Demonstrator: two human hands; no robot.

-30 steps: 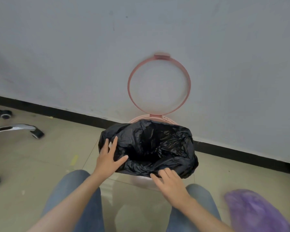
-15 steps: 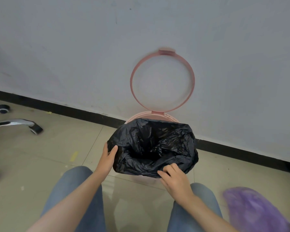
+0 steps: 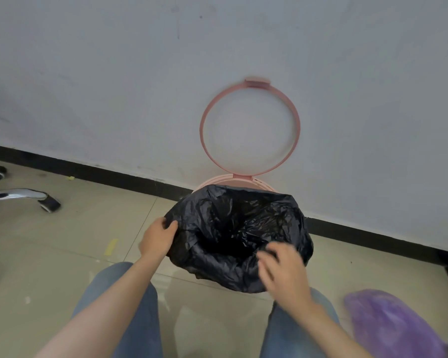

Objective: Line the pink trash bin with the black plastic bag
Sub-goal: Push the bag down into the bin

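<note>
The pink trash bin (image 3: 234, 180) stands on the floor against the wall, and only its far rim shows. Its pink ring (image 3: 250, 126) is flipped up against the wall. The black plastic bag (image 3: 239, 233) is spread over the bin's mouth, folded down outside and hiding most of the bin. My left hand (image 3: 157, 239) grips the bag's left edge, thumb over the fold. My right hand (image 3: 282, 271) is blurred at the near right edge of the bag, fingers curled on the plastic.
A chrome chair leg with casters (image 3: 23, 198) lies on the tiled floor at the left. A purple plastic bag (image 3: 391, 324) sits at the lower right. My knees in jeans (image 3: 130, 301) are just before the bin. A black baseboard (image 3: 130, 179) runs along the wall.
My left hand slid from the top of the bag to grip its left edge. My right hand shifted right and up along the near edge. The bag sits lower and wider around the bin.
</note>
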